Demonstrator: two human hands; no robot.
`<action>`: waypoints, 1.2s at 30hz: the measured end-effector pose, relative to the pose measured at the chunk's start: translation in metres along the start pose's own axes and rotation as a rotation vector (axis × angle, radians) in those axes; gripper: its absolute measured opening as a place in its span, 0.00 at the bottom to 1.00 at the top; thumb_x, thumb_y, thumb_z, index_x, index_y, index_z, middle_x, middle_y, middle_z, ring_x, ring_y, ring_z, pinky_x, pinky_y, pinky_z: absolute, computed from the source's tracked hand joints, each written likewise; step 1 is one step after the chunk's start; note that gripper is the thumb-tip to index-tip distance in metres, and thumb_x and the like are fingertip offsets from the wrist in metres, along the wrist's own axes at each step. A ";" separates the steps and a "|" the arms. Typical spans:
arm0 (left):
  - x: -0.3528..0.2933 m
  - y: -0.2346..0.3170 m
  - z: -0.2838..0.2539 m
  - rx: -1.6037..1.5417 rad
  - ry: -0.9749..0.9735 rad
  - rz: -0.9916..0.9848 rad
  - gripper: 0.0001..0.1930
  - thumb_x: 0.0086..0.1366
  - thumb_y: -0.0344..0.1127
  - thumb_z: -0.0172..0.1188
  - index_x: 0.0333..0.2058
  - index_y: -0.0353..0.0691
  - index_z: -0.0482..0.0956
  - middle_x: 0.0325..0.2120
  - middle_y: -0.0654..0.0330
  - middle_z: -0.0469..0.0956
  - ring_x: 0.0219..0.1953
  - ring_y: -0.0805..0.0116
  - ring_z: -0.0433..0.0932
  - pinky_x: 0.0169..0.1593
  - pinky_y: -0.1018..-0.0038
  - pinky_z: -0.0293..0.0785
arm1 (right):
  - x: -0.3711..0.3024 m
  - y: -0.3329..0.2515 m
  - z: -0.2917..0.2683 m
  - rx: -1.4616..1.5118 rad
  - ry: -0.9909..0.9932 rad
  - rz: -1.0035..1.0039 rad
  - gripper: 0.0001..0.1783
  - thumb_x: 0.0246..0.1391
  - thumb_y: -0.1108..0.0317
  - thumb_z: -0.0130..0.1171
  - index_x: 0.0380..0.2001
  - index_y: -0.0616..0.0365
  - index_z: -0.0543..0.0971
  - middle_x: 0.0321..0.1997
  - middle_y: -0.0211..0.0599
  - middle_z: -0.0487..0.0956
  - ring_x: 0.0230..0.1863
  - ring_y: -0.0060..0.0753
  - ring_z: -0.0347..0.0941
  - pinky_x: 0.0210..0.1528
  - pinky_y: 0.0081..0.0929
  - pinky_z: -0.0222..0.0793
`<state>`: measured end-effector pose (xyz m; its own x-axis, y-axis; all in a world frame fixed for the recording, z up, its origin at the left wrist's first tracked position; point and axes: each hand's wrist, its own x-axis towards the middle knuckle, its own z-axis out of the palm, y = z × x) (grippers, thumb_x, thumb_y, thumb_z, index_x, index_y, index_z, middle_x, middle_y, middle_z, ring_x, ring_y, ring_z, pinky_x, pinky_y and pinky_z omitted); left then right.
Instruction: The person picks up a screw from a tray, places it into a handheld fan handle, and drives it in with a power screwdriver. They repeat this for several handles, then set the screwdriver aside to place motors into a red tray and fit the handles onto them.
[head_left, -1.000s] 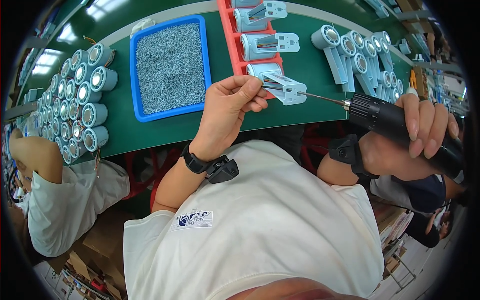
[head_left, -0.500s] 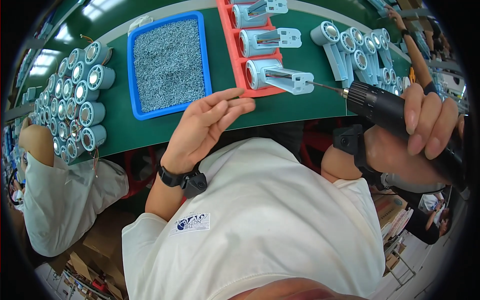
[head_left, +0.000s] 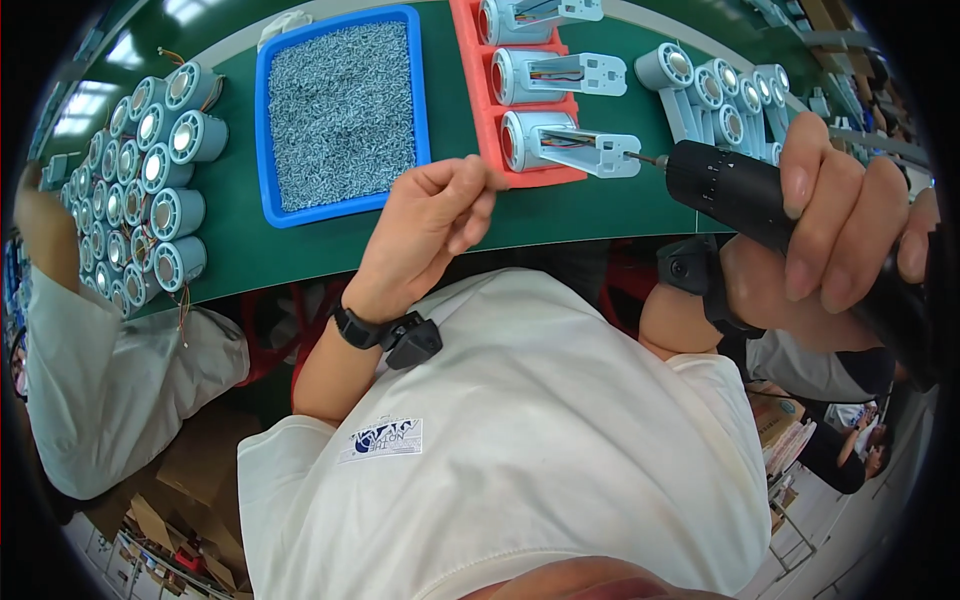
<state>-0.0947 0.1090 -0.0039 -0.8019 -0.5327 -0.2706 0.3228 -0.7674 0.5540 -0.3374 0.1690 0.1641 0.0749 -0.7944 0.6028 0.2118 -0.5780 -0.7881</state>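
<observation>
My left hand (head_left: 430,222) has just curled up, holding what I can't tell, and my right hand (head_left: 838,225) grips the black driver (head_left: 718,185), whose thin bit (head_left: 648,159) now seems deeper inside the pale blue part (head_left: 583,156) ahead, between my hands.

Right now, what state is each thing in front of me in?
Left hand: thumb and fingers drawn together, beside the red rack.
Right hand: wrapped around the screwdriver.
Screwdriver: bit at the near unit; running or not, unclear.
Near unit: seated in the red rack.
Red rack: three units visible.
Blue tray: filled with small screws.
Left cylinders: grouped, some trailing wires.
</observation>
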 end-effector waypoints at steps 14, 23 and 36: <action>0.030 -0.018 0.029 -0.148 0.205 0.195 0.11 0.66 0.32 0.61 0.41 0.29 0.79 0.33 0.58 0.80 0.33 0.74 0.79 0.40 0.81 0.77 | -0.020 -0.020 0.000 0.095 0.184 -0.101 0.30 0.60 0.38 0.46 0.43 0.55 0.76 0.20 0.24 0.70 0.19 0.20 0.67 0.38 0.26 0.61; 0.028 -0.016 0.017 -0.096 0.081 0.157 0.11 0.66 0.31 0.61 0.42 0.28 0.79 0.35 0.55 0.80 0.34 0.72 0.79 0.41 0.80 0.78 | -0.019 -0.022 -0.018 0.220 0.279 -0.052 0.22 0.61 0.46 0.48 0.36 0.56 0.76 0.20 0.25 0.71 0.18 0.20 0.68 0.38 0.23 0.63; -0.002 -0.012 0.012 0.072 0.045 -0.109 0.17 0.69 0.35 0.57 0.49 0.26 0.76 0.39 0.50 0.81 0.38 0.68 0.82 0.44 0.80 0.81 | -0.021 -0.026 -0.006 0.026 0.140 -0.035 0.19 0.62 0.47 0.49 0.33 0.51 0.75 0.22 0.25 0.72 0.21 0.18 0.69 0.40 0.24 0.64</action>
<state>-0.1028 0.1238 0.0000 -0.8064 -0.4641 -0.3664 0.1965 -0.7948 0.5742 -0.3498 0.1994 0.1714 -0.0697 -0.7932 0.6049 0.2371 -0.6022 -0.7623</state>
